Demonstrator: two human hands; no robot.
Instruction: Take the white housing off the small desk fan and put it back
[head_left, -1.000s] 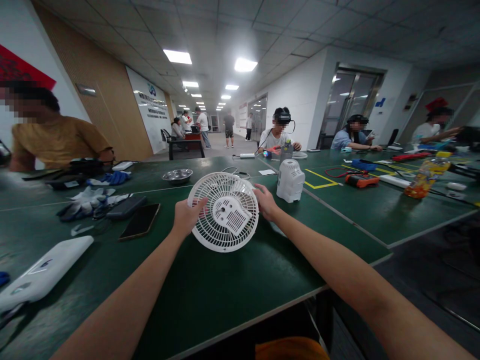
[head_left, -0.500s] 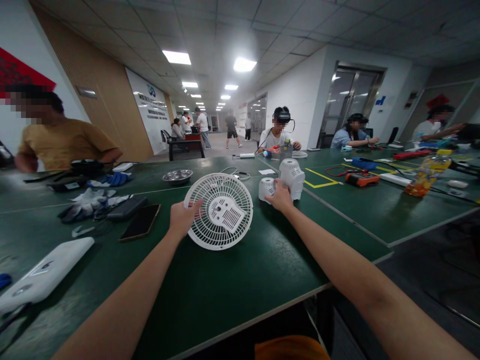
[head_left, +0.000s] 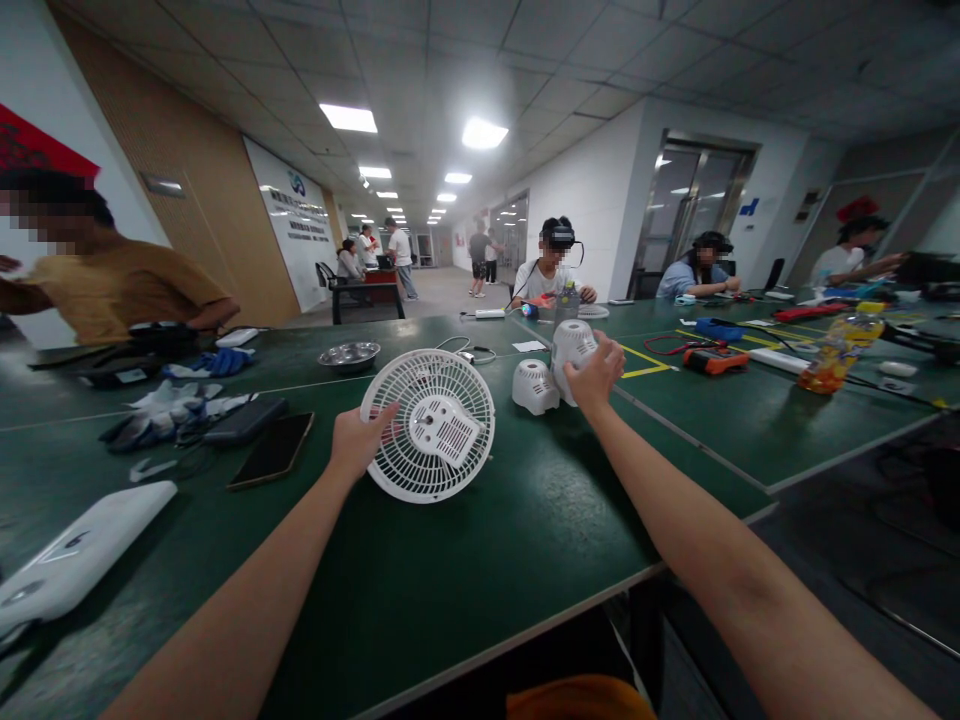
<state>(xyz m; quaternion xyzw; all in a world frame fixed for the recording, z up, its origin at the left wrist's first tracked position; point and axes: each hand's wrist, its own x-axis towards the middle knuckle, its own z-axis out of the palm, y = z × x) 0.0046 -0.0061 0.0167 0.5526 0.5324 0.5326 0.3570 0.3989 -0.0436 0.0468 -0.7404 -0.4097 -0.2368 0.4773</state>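
Note:
My left hand [head_left: 358, 438] grips the left rim of a round white fan grille [head_left: 397, 465], thumb on the front and fingers behind. The grille is held tilted over the green table, its slotted hub facing me. Farther right, my right hand [head_left: 598, 372] is wrapped round the right side of a tall white vented plastic housing [head_left: 574, 345]; some of its fingers are hidden behind it. Just left of that stands a smaller white vented cover [head_left: 535, 388], which neither hand touches.
A metal bowl [head_left: 349, 356] and a cable [head_left: 480, 352] lie behind the grille. On the left are a phone [head_left: 271, 452], gloves [head_left: 154, 405] and a white device [head_left: 82, 560]. To the right are an orange multimeter [head_left: 715, 360] and a drink bottle [head_left: 840, 350]. Co-workers sit across the table.
My right hand left the grille's right rim, set the small vented cover beside the tall housing, then moved right onto that housing. My left hand kept the grille, which shifted slightly left.

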